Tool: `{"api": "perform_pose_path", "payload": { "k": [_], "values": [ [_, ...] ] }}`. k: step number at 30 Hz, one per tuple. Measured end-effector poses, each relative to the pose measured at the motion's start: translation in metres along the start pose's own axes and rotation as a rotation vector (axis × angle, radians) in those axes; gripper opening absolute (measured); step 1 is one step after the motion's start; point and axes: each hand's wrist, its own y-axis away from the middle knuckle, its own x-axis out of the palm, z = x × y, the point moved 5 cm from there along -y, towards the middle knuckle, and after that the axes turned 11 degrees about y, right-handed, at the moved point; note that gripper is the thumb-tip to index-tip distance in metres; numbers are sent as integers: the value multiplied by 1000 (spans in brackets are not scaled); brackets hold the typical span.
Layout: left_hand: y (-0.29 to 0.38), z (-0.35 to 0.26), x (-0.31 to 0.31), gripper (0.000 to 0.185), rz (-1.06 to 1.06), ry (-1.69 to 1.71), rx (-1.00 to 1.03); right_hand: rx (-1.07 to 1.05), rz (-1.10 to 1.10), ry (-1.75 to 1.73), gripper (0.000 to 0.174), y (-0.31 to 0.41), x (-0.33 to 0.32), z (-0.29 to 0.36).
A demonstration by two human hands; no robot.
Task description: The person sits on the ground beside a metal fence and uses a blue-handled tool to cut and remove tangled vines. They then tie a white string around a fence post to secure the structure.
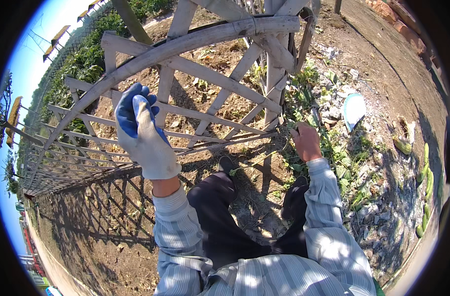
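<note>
My left hand, in a white knit glove with a blue coated palm, is raised in front of the bamboo lattice fence. Its fingers are curled near the thumb, and I see nothing held in it; the inside of the curl is hidden. Bare and lower down, my right hand is closed on a thin vine stem beside the foot of the fence. From that hand the stem trails left across the soil towards my shoe. Green vines and leaves lie around and to the right of it.
A curved bamboo rail tops the fence. Pale rubble and a white-and-teal shard lie to the right. Farther right are several long green vegetables and a broken one. My shoes stand close to the fence.
</note>
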Motion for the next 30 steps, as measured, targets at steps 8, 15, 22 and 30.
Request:
{"api": "perform_pose_path", "payload": {
  "k": [8,15,22,30],
  "values": [
    [-114,212,-48,22,136,899,-664,-10,22,-20,31,1,-11,-4],
    [-145,231,-22,19,280,1038,-801,4,35,-17,28,4,-11,-11],
    [-140,239,-48,22,-60,653,-740,-117,-112,-66,25,4,-9,-8],
    [57,146,-14,41,863,5,-929,-116,-227,-128,23,7,-14,-33]
  ]
}}
